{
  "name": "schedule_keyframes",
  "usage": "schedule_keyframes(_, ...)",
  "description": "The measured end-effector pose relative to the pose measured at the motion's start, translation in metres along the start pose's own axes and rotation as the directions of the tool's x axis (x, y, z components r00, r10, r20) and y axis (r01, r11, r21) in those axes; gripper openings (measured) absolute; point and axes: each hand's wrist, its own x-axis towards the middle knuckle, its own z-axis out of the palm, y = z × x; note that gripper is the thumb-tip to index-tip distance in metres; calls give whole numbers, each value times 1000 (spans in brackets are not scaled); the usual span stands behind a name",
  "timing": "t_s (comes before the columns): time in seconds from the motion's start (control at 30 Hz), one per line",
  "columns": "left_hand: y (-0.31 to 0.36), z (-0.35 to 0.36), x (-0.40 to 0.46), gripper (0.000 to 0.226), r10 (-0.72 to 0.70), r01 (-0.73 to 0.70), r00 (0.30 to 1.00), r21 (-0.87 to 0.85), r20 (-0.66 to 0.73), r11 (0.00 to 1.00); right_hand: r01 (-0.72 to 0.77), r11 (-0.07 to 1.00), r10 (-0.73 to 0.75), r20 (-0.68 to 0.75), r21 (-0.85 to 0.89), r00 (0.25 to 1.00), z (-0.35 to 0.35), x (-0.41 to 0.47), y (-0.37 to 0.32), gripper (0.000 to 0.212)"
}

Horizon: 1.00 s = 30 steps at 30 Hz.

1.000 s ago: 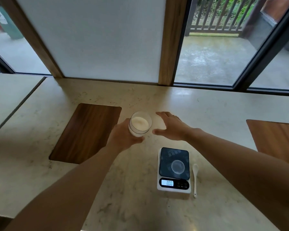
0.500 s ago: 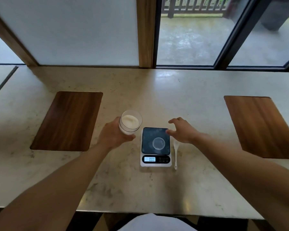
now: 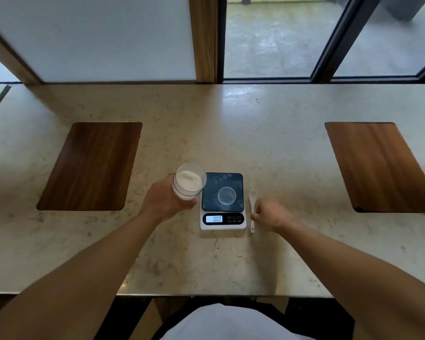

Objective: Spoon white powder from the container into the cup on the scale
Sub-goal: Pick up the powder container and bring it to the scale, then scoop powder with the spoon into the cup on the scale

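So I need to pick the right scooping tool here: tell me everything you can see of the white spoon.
The white spoon is small, one piece, plastic or ceramic by its look. It lies flat on the pale stone counter just right of the scale, bowl pointing away from the person, handle toward them. The bowl looks empty. The right hand is at the handle's middle, fingers curled at it; a firm grip cannot be confirmed.

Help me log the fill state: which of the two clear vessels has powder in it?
The container held in the left hand, beside the scale; it shows white powder. The small cup on the scale looks empty.
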Motion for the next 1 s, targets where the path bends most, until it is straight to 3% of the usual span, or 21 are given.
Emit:
schedule_keyframes(0.27,-4,3,-8,84,-32,33,999,-30,14,999,-39,998,38,35,40,999,19,0,1,27)
schedule_keyframes(0.63,-9,7,-11,82,-40,41,999,-18,16,999,-63,996,62,15,67,998,23,-1,-2,13)
schedule_keyframes(1.0,-8,9,-9,84,2,-2,1000,-28,-9,1000,-63,982,75,-63,178,995,16,-3,8,24)
